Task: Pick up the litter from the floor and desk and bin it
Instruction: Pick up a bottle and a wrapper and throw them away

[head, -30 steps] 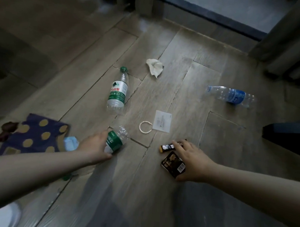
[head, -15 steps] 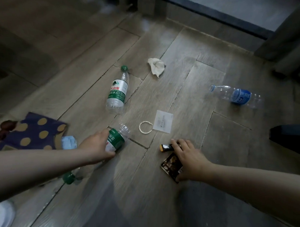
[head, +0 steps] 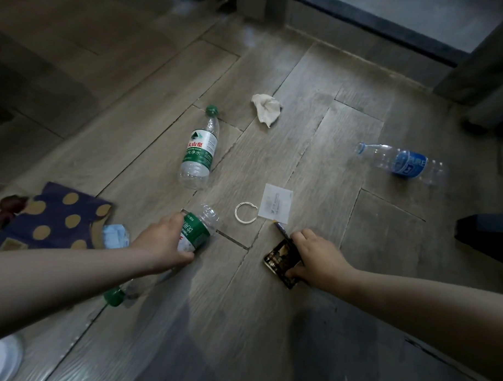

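Bottle [head: 199,231] and wrapper [head: 280,257] in my grasp.
My left hand [head: 163,244] curls its fingers round the bottle; right hand [head: 319,258] fingers pinch the wrapper.

The left grip [head: 161,244] and right grip [head: 320,259] are bare, as are both forearms [head: 70,272].

Ring [head: 245,213] lies just left of paper slip [head: 276,201].
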Action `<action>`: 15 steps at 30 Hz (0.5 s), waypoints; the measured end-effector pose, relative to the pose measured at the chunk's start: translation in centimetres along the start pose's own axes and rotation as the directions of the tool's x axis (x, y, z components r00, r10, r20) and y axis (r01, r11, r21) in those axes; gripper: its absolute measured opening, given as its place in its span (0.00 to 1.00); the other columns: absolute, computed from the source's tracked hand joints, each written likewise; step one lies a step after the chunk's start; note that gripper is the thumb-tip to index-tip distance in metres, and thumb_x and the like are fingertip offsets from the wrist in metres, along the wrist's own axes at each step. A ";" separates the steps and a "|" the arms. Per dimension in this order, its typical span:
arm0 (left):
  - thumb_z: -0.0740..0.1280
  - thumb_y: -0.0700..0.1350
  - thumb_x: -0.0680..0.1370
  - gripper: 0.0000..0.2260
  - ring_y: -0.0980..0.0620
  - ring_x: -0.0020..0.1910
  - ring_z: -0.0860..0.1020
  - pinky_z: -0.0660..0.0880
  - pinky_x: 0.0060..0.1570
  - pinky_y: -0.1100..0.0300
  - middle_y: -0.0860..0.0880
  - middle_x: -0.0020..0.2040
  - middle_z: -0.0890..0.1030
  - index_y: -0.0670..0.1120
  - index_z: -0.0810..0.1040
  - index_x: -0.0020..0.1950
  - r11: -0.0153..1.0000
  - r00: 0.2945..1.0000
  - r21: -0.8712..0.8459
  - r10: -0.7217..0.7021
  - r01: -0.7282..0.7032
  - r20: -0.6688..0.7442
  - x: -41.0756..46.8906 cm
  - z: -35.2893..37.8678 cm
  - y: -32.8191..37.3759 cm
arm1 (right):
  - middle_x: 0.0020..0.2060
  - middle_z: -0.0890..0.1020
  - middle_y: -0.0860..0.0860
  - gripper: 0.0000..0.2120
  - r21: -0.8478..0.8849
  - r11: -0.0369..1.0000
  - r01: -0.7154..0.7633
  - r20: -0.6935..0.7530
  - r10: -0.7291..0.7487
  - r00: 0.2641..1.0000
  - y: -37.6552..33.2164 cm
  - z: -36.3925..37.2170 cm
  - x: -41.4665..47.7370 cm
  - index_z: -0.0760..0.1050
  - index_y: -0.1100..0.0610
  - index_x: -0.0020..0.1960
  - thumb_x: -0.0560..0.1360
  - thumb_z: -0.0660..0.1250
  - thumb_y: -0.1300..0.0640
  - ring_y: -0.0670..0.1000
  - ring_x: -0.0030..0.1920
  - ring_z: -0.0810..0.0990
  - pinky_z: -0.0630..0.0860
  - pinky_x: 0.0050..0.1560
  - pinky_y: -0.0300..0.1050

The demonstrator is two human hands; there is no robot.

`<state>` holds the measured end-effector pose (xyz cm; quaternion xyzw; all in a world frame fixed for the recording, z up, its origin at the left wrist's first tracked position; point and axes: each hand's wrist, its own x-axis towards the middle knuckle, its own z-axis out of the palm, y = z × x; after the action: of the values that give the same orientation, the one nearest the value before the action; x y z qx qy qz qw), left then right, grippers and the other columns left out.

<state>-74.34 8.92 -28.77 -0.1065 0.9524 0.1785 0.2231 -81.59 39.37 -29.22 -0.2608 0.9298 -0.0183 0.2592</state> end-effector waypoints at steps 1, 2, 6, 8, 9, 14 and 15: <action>0.71 0.54 0.70 0.31 0.44 0.56 0.73 0.69 0.48 0.57 0.42 0.61 0.73 0.45 0.63 0.66 1.000 1.000 -0.005 0.007 -0.007 -0.002 0.0 0.0 0.0 | 0.58 0.71 0.53 0.30 0.050 0.999 -0.011 -0.005 0.011 1.000 -0.2 0.1 0.1 0.67 0.56 0.62 0.67 0.75 0.46 0.55 0.56 0.75 0.72 0.53 0.47; 0.71 0.54 0.70 0.31 0.44 0.55 0.73 0.69 0.47 0.58 0.42 0.60 0.73 0.45 0.63 0.66 1.000 1.000 -0.011 0.014 -0.014 -0.002 0.0 0.0 0.0 | 0.57 0.71 0.53 0.29 0.093 0.995 -0.020 -0.009 0.021 1.000 -0.4 0.2 0.2 0.68 0.56 0.61 0.67 0.75 0.47 0.55 0.56 0.74 0.71 0.53 0.46; 0.71 0.54 0.70 0.30 0.44 0.54 0.74 0.69 0.46 0.58 0.43 0.60 0.73 0.45 0.63 0.65 0.999 1.000 -0.022 0.024 -0.024 0.001 0.1 -0.1 -0.2 | 0.57 0.71 0.53 0.28 0.188 0.981 -0.054 -0.042 0.063 0.997 -1.2 0.3 1.2 0.67 0.56 0.62 0.68 0.76 0.48 0.55 0.56 0.74 0.68 0.50 0.44; 0.71 0.55 0.70 0.30 0.44 0.55 0.74 0.70 0.48 0.57 0.43 0.60 0.73 0.45 0.63 0.66 1.000 1.000 -0.008 0.020 -0.020 -0.003 0.2 0.0 -0.2 | 0.58 0.71 0.53 0.29 0.219 0.974 -0.058 -0.070 0.075 0.995 -1.8 0.2 2.1 0.67 0.56 0.62 0.68 0.76 0.49 0.55 0.57 0.74 0.70 0.52 0.45; 0.71 0.55 0.70 0.31 0.43 0.55 0.74 0.70 0.48 0.57 0.43 0.60 0.73 0.45 0.63 0.66 1.000 1.000 -0.003 0.020 -0.020 -0.007 0.2 0.1 -0.3 | 0.58 0.72 0.54 0.28 0.227 0.972 -0.055 -0.083 0.076 0.994 -2.2 0.0 2.5 0.67 0.56 0.62 0.68 0.76 0.50 0.55 0.57 0.74 0.70 0.52 0.46; 0.71 0.55 0.69 0.34 0.43 0.57 0.73 0.69 0.49 0.58 0.43 0.62 0.72 0.46 0.61 0.69 0.999 0.999 -0.015 0.036 -0.037 -0.015 0.4 0.4 -0.6 | 0.58 0.70 0.55 0.30 0.253 0.966 -0.050 -0.162 0.093 0.982 -3.8 -0.9 5.5 0.65 0.57 0.65 0.69 0.74 0.50 0.58 0.57 0.74 0.71 0.52 0.48; 0.71 0.56 0.69 0.35 0.43 0.58 0.73 0.69 0.50 0.58 0.43 0.63 0.72 0.46 0.60 0.70 0.999 0.999 -0.016 0.038 -0.038 -0.014 0.5 0.4 -0.7 | 0.59 0.69 0.55 0.32 0.253 0.966 -0.051 -0.192 0.102 0.976 -4.0 -1.2 6.0 0.64 0.57 0.66 0.69 0.74 0.48 0.58 0.58 0.72 0.70 0.53 0.48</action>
<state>-74.41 8.40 -29.53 -0.0915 0.9543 0.1896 0.2120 -84.66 32.82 -30.36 -0.1869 0.9513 -0.1503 0.1937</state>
